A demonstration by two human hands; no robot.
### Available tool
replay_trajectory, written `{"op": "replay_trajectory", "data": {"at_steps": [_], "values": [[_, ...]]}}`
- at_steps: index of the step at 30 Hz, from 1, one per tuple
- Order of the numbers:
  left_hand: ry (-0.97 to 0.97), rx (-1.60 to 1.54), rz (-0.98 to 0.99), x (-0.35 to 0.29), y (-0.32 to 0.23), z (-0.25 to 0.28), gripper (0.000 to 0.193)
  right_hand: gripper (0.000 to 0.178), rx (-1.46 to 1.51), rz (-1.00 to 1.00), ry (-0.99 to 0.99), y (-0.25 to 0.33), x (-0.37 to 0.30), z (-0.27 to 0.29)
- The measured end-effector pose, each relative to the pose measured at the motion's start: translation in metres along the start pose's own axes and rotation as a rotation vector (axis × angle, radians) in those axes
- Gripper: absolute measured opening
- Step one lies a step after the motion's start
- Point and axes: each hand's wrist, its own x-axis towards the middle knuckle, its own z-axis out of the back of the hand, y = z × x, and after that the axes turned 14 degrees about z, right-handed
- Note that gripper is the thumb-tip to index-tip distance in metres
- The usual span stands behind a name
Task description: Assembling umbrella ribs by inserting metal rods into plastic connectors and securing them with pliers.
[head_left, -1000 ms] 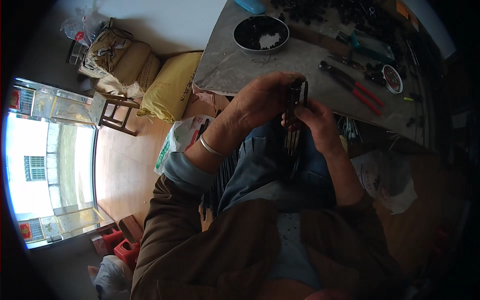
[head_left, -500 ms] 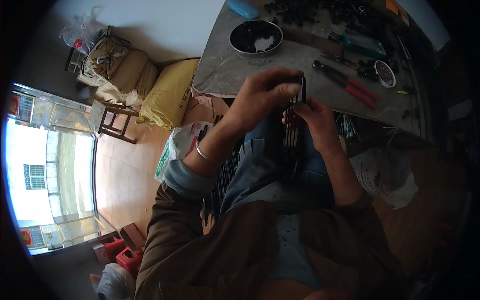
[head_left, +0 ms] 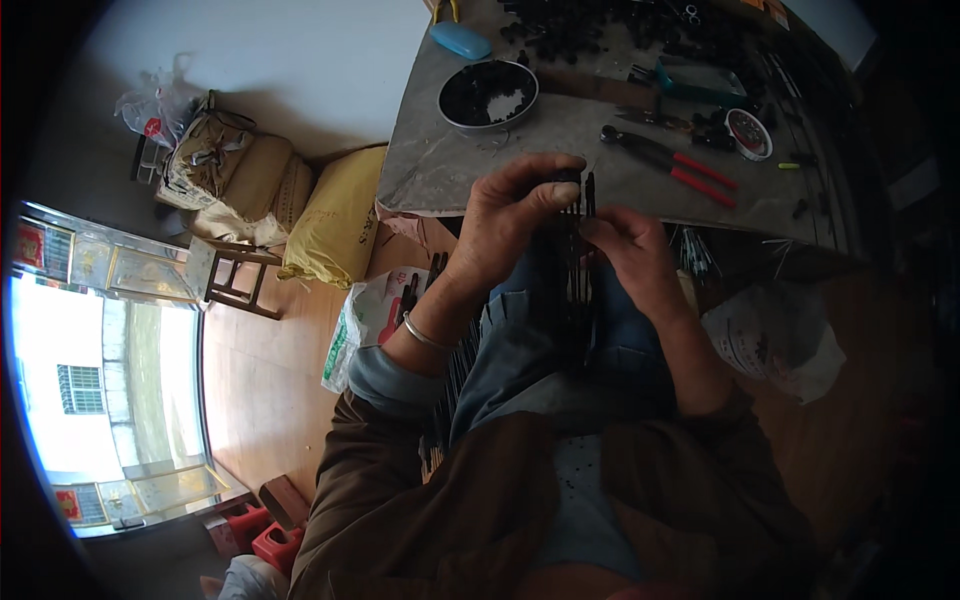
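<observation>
Both hands are at work on the thin dark rods (head_left: 577, 265), which stand roughly upright in front of the jeans (head_left: 505, 350), just short of the table (head_left: 420, 165). Taking the rods as the clock's centre, the left hand (head_left: 515, 215) sits at 10 o'clock and the right hand (head_left: 640, 255) at 3.

The step in hand looks like close finger work at the rods' upper ends, one dark tip showing between the hands. I judge that the next move calls for a steady right-hand grip, so the ends stay level while the left fingers do the fine part.

The left hand is nearly closed, fingers bent over towards 2 o'clock, thumb tucked beneath and pinching at the top of the rods; exactly what lies under the fingertips is too dark to tell. The right hand is half curled, thumb against the rods a little lower, its other fingers mostly hidden. The left forearm slants in from 8 o'clock, the right from between 4 and 5; both elbows are bent

On the table, the bowl (head_left: 490, 127) lies at 11, loose black parts (head_left: 565, 38) at 12, the red-handled tool (head_left: 705, 181) between 1 and 2
</observation>
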Motion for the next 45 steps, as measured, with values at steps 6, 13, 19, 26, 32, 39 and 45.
{"op": "replay_trajectory", "data": {"at_steps": [6,13,19,26,32,39,45], "values": [[0.02,-0.005,0.039,0.0,-0.004,-0.003,0.027,0.022,-0.196,0.044,0.046,0.016,0.001,0.001],[-0.023,-0.021,0.025,-0.007,-0.001,-0.008,0.029,0.026,-0.369,0.089,0.063,0.016,-0.003,-0.003],[0.164,-0.089,0.048,-0.001,-0.001,0.007,0.031,0.021,-0.128,-0.062,0.274,0.022,0.01,0.013],[0.314,-0.123,0.077,0.003,-0.006,0.01,0.032,0.017,0.049,-0.192,0.331,0.019,0.011,0.022],[0.603,-0.035,0.048,0.011,-0.008,0.012,0.033,0.012,0.114,-0.267,0.48,0.019,0.005,0.022],[0.736,-0.096,-0.025,0.016,-0.002,0.005,0.035,0.012,0.227,-0.239,0.488,0.026,0.001,0.019],[-0.03,-0.281,-0.089,0.009,0.015,-0.024,0.042,0.015,0.076,-0.134,0.218,0.023,0.008,0.013]]}}
